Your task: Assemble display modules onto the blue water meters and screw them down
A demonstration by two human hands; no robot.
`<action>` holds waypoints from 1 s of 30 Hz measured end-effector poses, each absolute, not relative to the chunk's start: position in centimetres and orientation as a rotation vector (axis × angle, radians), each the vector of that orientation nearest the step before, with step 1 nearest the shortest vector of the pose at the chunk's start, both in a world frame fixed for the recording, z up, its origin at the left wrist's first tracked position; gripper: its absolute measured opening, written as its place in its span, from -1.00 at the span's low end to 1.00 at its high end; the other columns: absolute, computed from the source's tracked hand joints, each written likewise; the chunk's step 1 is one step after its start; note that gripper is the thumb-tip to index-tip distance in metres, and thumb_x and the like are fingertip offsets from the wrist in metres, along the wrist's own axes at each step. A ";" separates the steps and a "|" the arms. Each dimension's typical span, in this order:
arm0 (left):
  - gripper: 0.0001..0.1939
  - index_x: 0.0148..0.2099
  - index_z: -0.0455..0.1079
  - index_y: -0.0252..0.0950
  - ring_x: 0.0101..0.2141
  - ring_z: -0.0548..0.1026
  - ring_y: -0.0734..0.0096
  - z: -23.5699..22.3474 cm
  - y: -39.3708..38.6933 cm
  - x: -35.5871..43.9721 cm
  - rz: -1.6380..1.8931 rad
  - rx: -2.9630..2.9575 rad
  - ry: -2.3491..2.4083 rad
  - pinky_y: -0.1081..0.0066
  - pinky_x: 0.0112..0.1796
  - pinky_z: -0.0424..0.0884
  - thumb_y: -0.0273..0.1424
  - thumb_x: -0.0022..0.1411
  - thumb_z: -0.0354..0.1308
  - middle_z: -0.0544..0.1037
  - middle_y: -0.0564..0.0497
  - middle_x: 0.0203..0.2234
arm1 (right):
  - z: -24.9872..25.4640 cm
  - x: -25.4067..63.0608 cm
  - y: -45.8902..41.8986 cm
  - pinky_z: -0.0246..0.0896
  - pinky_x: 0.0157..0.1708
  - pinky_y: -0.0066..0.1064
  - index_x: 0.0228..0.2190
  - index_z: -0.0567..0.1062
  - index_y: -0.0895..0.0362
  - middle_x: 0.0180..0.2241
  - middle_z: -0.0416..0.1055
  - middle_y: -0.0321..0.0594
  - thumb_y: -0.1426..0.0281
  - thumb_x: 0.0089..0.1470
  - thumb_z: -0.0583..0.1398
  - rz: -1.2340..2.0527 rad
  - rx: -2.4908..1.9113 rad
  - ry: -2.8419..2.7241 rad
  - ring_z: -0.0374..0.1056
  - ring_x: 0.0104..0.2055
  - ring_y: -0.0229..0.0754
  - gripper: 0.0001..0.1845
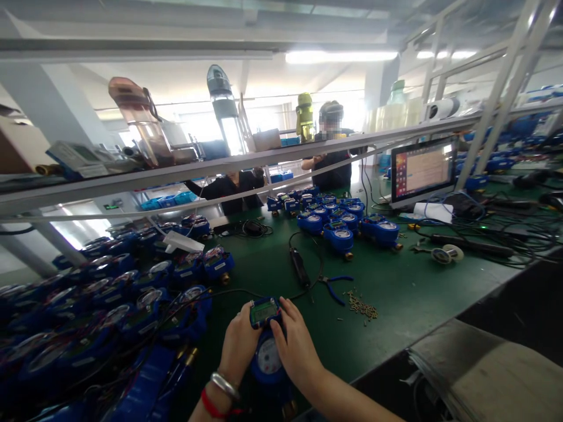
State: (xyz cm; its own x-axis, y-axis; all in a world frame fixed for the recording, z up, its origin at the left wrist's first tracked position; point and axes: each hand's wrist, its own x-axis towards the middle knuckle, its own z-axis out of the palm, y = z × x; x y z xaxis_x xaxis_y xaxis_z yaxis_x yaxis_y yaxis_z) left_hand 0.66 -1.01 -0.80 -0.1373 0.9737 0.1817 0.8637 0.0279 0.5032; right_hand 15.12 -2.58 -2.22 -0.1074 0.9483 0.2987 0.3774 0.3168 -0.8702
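We grip the display module (265, 313) at the far end of the blue meter (268, 355), near the green bench's (404, 299) edge, between our half-curled left hand (240, 341) and right hand (299, 343), seemingly to steady its screen facing us

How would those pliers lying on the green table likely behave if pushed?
The pliers lie flat, so they would probably slide rather than roll. Their blue handles are spread, so one might swing. Pushed toward the loose small metal pieces nearby, they could scatter them.
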 end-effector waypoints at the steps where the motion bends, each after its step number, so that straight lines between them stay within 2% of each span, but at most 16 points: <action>1: -0.67 0.05 0.27 -0.34 -0.16 0.51 0.22 -0.7 -1.0 0.7 0.753 1.919 2.082 0.37 -0.16 0.35 -0.44 0.22 0.02 0.54 -0.13 -0.19 | -2.2 15.1 -2.5 -0.16 0.31 -0.07 0.13 0.35 0.23 0.23 0.15 -0.07 0.21 0.22 0.02 0.761 -1.227 -1.685 -0.04 0.32 0.01 -0.46; 5: -0.68 0.03 0.27 -0.36 -0.18 0.52 0.21 -0.6 -1.2 0.7 0.760 1.929 2.074 0.36 -0.19 0.36 -0.48 0.22 0.02 0.54 -0.16 -0.19 | -2.0 15.2 -2.3 -0.15 0.30 -0.08 0.13 0.35 0.30 0.23 0.14 0.00 0.20 0.21 0.02 0.695 -1.232 -1.786 0.00 0.30 0.04 -0.43; 12: -0.67 0.01 0.28 -0.32 -0.16 0.52 0.28 -0.6 -1.7 0.6 0.763 1.908 2.076 0.42 -0.16 0.36 -0.46 0.17 0.10 0.53 -0.10 -0.18 | -2.9 16.0 -0.5 -0.10 0.29 -0.12 0.02 0.46 0.25 0.23 0.15 -0.02 0.11 0.19 0.02 0.728 -1.198 -1.942 0.03 0.29 0.02 -0.43; 17: -0.72 -0.06 0.30 -0.35 -0.23 0.53 0.26 -0.8 -1.7 0.2 0.741 1.922 2.079 0.40 -0.23 0.40 -0.37 0.19 0.11 0.53 -0.13 -0.24 | -4.0 16.6 1.8 -0.02 0.26 -0.08 0.11 0.33 0.34 0.25 0.08 0.07 0.02 0.17 -0.02 0.598 -1.256 -2.034 0.06 0.28 0.08 -0.28; 23: -0.70 -0.03 0.27 -0.37 -0.20 0.52 0.21 -1.1 -1.8 -0.1 0.736 1.962 2.037 0.33 -0.19 0.43 -0.34 0.21 0.08 0.51 -0.17 -0.21 | -4.4 16.9 2.4 0.04 0.24 -0.07 0.11 0.32 0.26 0.23 0.13 -0.01 -0.04 0.15 -0.04 0.592 -1.188 -2.062 0.14 0.23 0.07 -0.26; 27: -0.68 -0.04 0.27 -0.36 -0.22 0.51 0.19 -1.3 -1.8 -0.3 0.749 1.992 2.008 0.32 -0.22 0.44 -0.29 0.21 0.08 0.49 -0.17 -0.20 | -4.6 16.7 2.4 0.09 0.21 -0.04 0.13 0.30 0.23 0.24 0.11 -0.05 -0.07 0.13 -0.05 0.626 -1.196 -2.093 0.13 0.24 0.08 -0.24; 30: -0.71 -0.07 0.27 -0.35 -0.24 0.51 0.19 -1.4 -1.7 -0.4 0.751 2.011 1.988 0.30 -0.25 0.45 -0.29 0.21 0.07 0.49 -0.17 -0.21 | -4.6 16.6 2.7 0.07 0.22 -0.04 0.18 0.22 0.20 0.26 0.09 -0.08 -0.08 0.10 -0.02 0.629 -1.168 -2.099 0.10 0.25 0.07 -0.20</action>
